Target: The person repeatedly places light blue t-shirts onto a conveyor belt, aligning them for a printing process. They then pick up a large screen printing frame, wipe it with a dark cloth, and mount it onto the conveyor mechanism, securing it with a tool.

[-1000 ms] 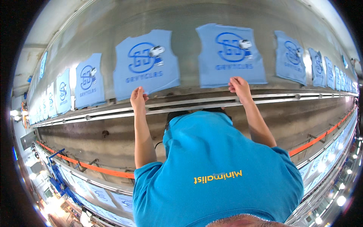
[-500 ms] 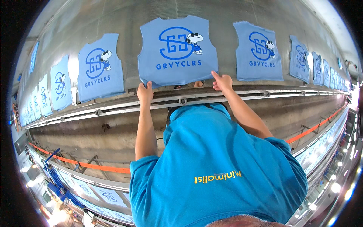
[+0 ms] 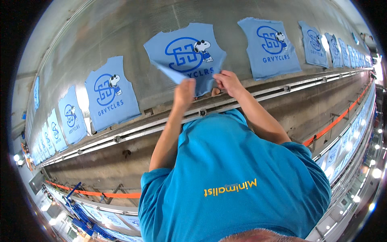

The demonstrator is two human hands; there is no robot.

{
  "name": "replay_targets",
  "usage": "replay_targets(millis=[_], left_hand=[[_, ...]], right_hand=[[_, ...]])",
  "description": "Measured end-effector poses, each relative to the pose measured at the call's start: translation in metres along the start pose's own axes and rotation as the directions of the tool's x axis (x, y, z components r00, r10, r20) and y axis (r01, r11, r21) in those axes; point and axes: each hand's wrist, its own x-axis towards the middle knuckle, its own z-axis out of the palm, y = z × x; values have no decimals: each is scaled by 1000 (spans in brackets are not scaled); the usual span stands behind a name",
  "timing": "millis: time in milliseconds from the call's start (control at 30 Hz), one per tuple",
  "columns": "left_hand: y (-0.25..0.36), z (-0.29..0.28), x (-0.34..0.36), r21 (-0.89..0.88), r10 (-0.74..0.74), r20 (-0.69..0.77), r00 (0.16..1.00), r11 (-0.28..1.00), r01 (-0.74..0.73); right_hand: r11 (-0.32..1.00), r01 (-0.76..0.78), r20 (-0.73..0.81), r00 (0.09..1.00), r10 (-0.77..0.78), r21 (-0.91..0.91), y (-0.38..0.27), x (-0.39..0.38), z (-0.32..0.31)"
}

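Observation:
A light blue cut shirt panel (image 3: 217, 52), printed with a dark blue emblem and a white cartoon dog, lies on the long grey printing table (image 3: 133, 36) in front of me. My left hand (image 3: 185, 92), slightly blurred, is closed on the panel's lower left part. That side is lifted and folded inward, covering part of the print. At the lower right corner, my right hand (image 3: 228, 82) pinches the cloth between thumb and fingers. The panel's upper edge still rests on the table.
Matching panels lie in a row on both sides, the nearest being a left panel (image 3: 111, 92) and a right panel (image 3: 270, 48). A metal rail (image 3: 161, 125) with bolts edges the table. An orange strip (image 3: 105, 195) runs behind me, beside another table of printed panels.
My left hand has moved right, lifting and folding the panel's lower left side. My right hand has shifted slightly left with its corner, drawing the lower edge together. The whole view has tilted.

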Motion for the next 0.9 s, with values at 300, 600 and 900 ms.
replay_targets(millis=[300,600,900], left_hand=[[-38,-75,-34,-197,-519,48,853,833,518],[-48,-69,-20,-878,-737,-15,676,333,344],[-37,-55,0,-226,-693,322,645,605,763]], right_hand=[[972,-151,-269,958,99,-180,-23,-13,-18],[640,458,22,823,-567,-617,1,28,45],[841,86,-187,958,-217,-534,26,-3,-48]])
